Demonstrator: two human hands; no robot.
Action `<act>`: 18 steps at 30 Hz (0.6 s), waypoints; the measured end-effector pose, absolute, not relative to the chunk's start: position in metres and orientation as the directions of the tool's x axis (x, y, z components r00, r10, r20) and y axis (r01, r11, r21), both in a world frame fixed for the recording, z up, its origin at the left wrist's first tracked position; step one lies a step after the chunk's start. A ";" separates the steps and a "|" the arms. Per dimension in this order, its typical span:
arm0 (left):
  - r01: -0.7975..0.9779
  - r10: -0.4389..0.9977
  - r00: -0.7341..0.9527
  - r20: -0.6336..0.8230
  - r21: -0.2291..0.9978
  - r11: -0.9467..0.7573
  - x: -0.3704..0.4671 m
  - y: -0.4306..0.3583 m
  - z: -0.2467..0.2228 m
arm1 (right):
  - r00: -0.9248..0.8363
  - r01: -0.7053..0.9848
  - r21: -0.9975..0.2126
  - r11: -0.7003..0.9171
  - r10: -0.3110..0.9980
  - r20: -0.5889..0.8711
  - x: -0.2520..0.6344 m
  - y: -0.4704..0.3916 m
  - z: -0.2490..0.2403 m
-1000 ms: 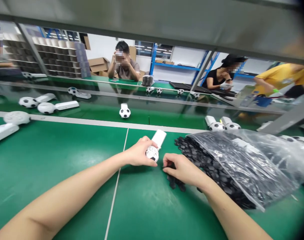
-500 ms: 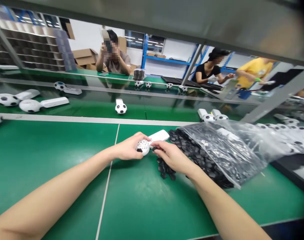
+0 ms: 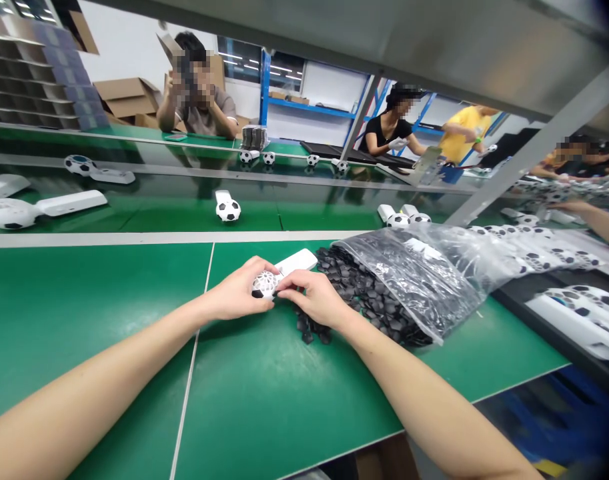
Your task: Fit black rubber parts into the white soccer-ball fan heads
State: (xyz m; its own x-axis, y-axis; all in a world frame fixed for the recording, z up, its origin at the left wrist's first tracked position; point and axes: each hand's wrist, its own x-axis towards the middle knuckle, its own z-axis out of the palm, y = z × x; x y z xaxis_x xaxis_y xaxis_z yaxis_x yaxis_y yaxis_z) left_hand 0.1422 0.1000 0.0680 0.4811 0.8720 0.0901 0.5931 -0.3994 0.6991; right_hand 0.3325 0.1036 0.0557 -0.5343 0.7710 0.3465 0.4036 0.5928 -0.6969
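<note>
My left hand (image 3: 239, 291) is closed around the ball-shaped head of a white football-patterned handheld fan (image 3: 265, 285), with thumb and fingers on either side of its open grille. The fan's white handle (image 3: 298, 261) points away to the right. At the near right side of the ball, my right hand (image 3: 314, 297) pinches a small black piece (image 3: 277, 293) against it; the fingertips partly hide the piece. Just beyond the right hand, a pile of loose black pieces (image 3: 384, 303) spills from a clear plastic bag (image 3: 399, 270) onto the green table (image 3: 264, 387).
More football-patterned fans (image 3: 228, 209) lie on the green conveyor (image 3: 174, 212) behind a pale rail (image 3: 109, 239). At the right, a black tray (image 3: 524, 313) holds several fans. A slanted metal post (image 3: 524, 147) stands beyond the bag. Co-workers (image 3: 199, 100) sit across the line.
The view has turned to the right, so everything sits further left. My right fingertips have come in against the ball with the black piece. The left hand keeps its hold.
</note>
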 end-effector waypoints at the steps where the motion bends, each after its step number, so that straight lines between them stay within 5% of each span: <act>1: 0.603 0.885 0.451 0.112 0.693 -0.395 0.145 0.100 0.067 | -0.530 0.395 -0.695 0.601 0.767 0.362 0.332 0.105 0.055; 7: 0.646 0.923 0.329 0.199 0.666 -0.374 0.154 0.097 0.060 | -0.515 0.384 -0.717 0.582 0.779 0.357 0.331 0.118 0.049; 18: 0.599 0.863 0.402 0.306 0.625 -0.501 0.155 0.096 0.058 | -0.583 0.456 -0.581 0.674 0.719 0.377 0.331 0.125 0.050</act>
State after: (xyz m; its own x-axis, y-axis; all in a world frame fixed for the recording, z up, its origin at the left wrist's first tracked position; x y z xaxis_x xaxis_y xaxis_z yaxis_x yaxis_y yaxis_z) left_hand 0.1552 0.0963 0.0575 0.4021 0.8629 0.3062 0.5988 -0.5008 0.6250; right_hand 0.3314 0.1252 0.0499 -0.5834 0.7194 0.3768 0.4557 0.6741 -0.5814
